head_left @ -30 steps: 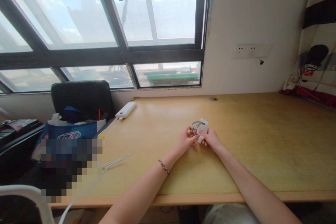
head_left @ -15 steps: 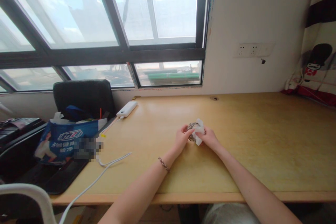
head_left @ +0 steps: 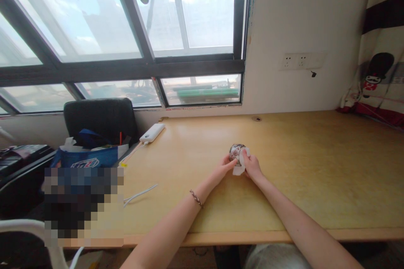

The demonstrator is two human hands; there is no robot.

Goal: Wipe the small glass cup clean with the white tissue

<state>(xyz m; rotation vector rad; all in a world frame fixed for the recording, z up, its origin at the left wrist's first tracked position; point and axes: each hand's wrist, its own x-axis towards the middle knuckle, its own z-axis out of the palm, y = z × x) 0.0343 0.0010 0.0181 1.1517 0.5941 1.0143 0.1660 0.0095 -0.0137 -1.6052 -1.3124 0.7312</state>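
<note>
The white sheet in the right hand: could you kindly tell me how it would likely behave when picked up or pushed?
The white sheet is probably floppy, since it bends and sticks out unevenly around the right hand. It looks thin, so it is likely light and may tear if pulled.

The tissue (head_left: 239, 170) is white, the object (head_left: 235, 151) seemingly dark-streaked

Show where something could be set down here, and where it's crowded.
Bare desktop stretches from the right hand to the curtain. Another free patch lies between the white device and left hand. It's crowded at the left edge, by the device and white cable, and where both hands hold a patterned object and white tissue.
</note>
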